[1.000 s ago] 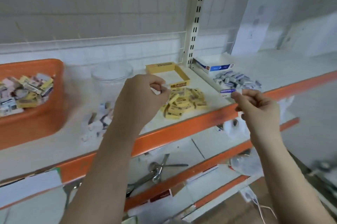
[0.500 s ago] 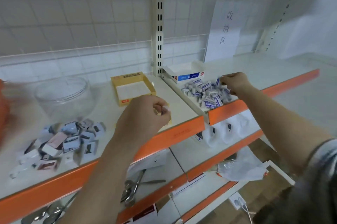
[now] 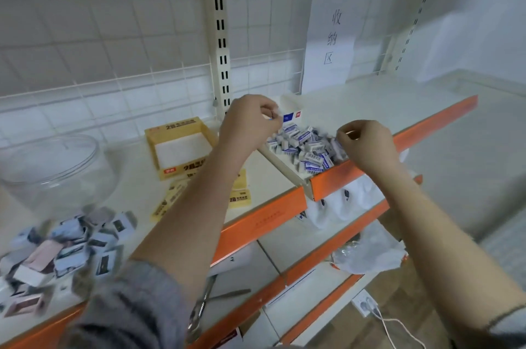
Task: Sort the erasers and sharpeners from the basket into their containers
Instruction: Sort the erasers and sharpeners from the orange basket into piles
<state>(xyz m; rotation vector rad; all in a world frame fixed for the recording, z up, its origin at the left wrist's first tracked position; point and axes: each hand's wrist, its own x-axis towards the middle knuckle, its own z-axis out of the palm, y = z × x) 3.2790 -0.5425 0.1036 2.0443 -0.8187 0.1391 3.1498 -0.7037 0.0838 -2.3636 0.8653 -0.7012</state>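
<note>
Now both hands sit over the pile of blue and white erasers (image 3: 306, 146) in the middle right of the frame. The left hand (image 3: 247, 124) is at the pile's upper left, fingers curled and pinching something small; I cannot tell what it is. The right hand (image 3: 367, 144) is at the pile's right edge, pinching one eraser. The white and blue box (image 3: 293, 115) lies just behind the pile, nearer the left hand. Half a second ago the left hand was lower, near the yellow box (image 3: 179, 146).
</note>
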